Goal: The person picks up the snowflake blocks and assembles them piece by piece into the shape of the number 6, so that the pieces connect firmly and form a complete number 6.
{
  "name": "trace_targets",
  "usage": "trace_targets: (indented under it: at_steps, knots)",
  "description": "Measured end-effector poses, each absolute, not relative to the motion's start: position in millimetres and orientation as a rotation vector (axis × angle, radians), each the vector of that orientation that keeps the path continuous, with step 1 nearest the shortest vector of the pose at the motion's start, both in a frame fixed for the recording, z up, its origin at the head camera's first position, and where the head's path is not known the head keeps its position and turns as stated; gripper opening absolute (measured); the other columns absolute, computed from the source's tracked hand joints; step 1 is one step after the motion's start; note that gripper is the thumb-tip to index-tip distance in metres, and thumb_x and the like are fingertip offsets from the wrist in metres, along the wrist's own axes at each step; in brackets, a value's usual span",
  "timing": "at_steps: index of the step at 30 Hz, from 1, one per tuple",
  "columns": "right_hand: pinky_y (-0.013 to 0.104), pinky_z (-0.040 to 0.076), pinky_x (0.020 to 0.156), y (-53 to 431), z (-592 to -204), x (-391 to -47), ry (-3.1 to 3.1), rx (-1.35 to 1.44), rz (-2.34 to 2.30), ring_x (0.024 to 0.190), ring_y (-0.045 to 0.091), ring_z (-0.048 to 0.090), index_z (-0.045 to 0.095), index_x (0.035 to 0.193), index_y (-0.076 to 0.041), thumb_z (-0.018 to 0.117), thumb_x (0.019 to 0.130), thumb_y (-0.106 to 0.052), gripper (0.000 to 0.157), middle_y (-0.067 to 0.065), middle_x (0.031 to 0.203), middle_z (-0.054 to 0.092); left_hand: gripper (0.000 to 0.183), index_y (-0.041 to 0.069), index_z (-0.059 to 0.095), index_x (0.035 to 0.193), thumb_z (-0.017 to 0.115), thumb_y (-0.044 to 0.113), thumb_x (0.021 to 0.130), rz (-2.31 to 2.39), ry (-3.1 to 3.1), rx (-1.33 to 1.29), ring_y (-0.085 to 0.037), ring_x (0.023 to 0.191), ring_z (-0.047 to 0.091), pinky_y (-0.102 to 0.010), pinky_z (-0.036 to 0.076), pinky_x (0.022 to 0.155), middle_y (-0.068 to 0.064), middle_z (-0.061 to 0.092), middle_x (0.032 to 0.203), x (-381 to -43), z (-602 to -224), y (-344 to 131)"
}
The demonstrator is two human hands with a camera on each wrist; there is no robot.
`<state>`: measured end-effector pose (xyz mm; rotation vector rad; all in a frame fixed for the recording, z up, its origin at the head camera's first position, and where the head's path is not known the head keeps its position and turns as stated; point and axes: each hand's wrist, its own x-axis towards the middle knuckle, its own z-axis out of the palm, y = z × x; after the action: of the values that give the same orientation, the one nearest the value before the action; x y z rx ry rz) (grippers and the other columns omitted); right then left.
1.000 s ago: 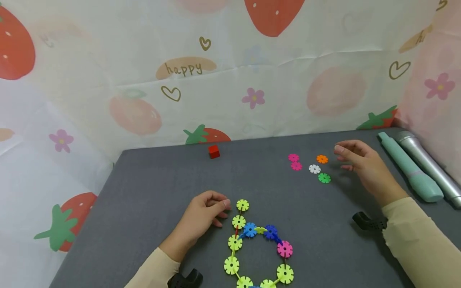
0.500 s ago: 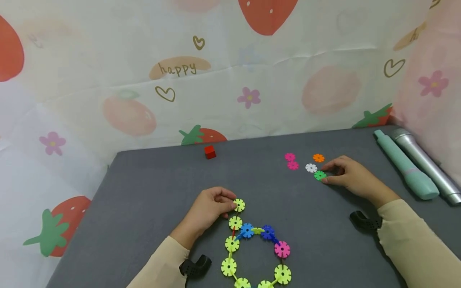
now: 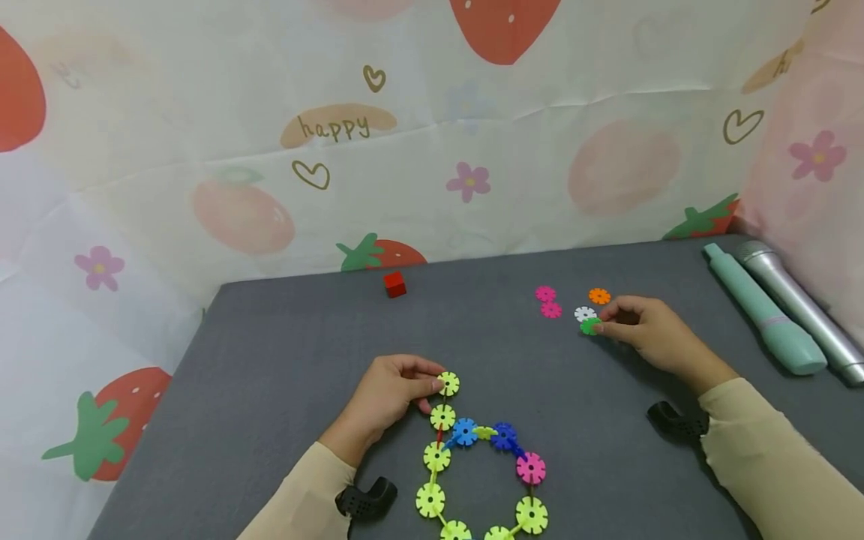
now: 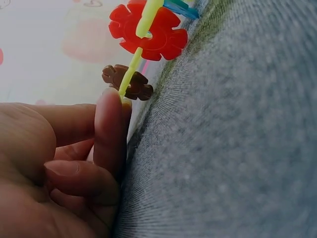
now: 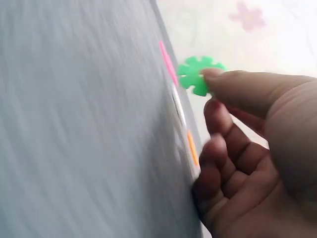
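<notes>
My right hand (image 3: 651,330) pinches a green notched plastic disc (image 5: 194,74) between thumb and fingers; in the right wrist view the disc is tilted up off the table. In the head view it overlaps the white disc (image 3: 584,314). With my left hand (image 3: 388,397) I pinch the yellow-green disc (image 3: 448,384) at the top end of a chain of interlocked discs. Below that end the chain closes into a ring with blue discs (image 3: 464,432), a pink disc (image 3: 531,469) and more yellow-green ones. Brown (image 4: 129,82) and red (image 4: 148,34) linking discs stand on edge in the left wrist view.
Two loose pink discs (image 3: 550,310) and an orange disc (image 3: 599,296) lie near my right hand. A red cube (image 3: 394,284) sits at the table's back edge. Far right lie a pale green tapered object (image 3: 769,315) and a silver microphone (image 3: 799,307).
My left hand has moved right and taken hold of the chain's top disc. My right hand has come down and left, gripped the green disc and shifted it slightly left.
</notes>
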<state>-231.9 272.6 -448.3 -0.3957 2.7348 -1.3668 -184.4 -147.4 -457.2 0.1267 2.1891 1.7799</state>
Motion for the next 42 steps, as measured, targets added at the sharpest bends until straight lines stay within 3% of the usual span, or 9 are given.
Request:
trace_targets:
  at_steps: [4, 8, 12, 21, 28, 42]
  knots:
    - [0.033, 0.052, 0.070, 249.9, -447.3, -226.4, 2.642, -0.484, -1.458, 0.082, 0.026, 0.061, 0.073, 0.110, -0.003, 0.077, 0.105, -0.016, 0.013, 0.010, 0.096, 0.067, 0.019, -0.002, 0.080, 0.118, 0.080, 0.005, 0.100, 1.778, 2.191, 0.144, -0.017, 0.061, 0.067, -0.030, 0.055, 0.064, -0.011, 0.077, 0.094, -184.1, -457.3, -146.2]
    - [0.031, 0.051, 0.069, 223.9, -450.1, -222.1, 2.550, -0.619, -1.492, 0.079, 0.023, 0.060, 0.073, 0.102, -0.008, 0.079, 0.103, -0.011, 0.006, 0.007, 0.091, 0.067, 0.018, 0.000, 0.081, 0.117, 0.080, 0.007, 0.101, 1.771, 2.187, 0.132, -0.015, 0.057, 0.064, -0.027, 0.044, 0.048, -0.010, 0.076, 0.089, -183.9, -456.9, -146.1]
    - [0.030, 0.052, 0.072, 199.5, -450.4, -216.1, 2.483, -0.714, -1.484, 0.081, 0.020, 0.062, 0.076, 0.102, -0.009, 0.078, 0.103, -0.009, 0.003, 0.003, 0.094, 0.071, 0.017, 0.003, 0.082, 0.116, 0.080, 0.011, 0.101, 1.748, 2.203, 0.116, -0.014, 0.056, 0.063, -0.026, 0.033, 0.042, -0.009, 0.074, 0.082, -183.8, -455.8, -146.2]
    - [0.032, 0.053, 0.075, 162.6, -455.5, -215.8, 2.499, -0.800, -1.418, 0.084, 0.018, 0.065, 0.080, 0.101, -0.017, 0.079, 0.103, -0.013, 0.005, -0.005, 0.095, 0.074, 0.016, 0.004, 0.082, 0.116, 0.079, 0.011, 0.102, 1.731, 2.227, 0.122, -0.013, 0.057, 0.063, -0.026, 0.037, 0.044, -0.008, 0.074, 0.084, -183.1, -456.6, -144.8]
    - [0.035, 0.056, 0.080, 140.9, -459.4, -220.8, 2.506, -0.916, -1.363, 0.088, 0.014, 0.068, 0.080, 0.100, -0.012, 0.081, 0.102, -0.015, 0.005, -0.009, 0.097, 0.074, 0.015, 0.003, 0.082, 0.114, 0.080, 0.011, 0.101, 1.742, 2.234, 0.114, -0.013, 0.055, 0.062, -0.025, 0.038, 0.043, -0.008, 0.073, 0.080, -182.2, -457.5, -144.2]
    - [0.036, 0.056, 0.080, 117.2, -459.4, -226.3, 2.497, -1.092, -1.305, 0.088, 0.009, 0.069, 0.083, 0.097, -0.021, 0.082, 0.100, -0.009, 0.012, -0.015, 0.095, 0.075, 0.013, 0.003, 0.083, 0.110, 0.082, 0.012, 0.099, 1.758, 2.234, 0.090, -0.012, 0.052, 0.060, -0.025, 0.037, 0.043, -0.008, 0.072, 0.074, -182.0, -457.5, -143.7]
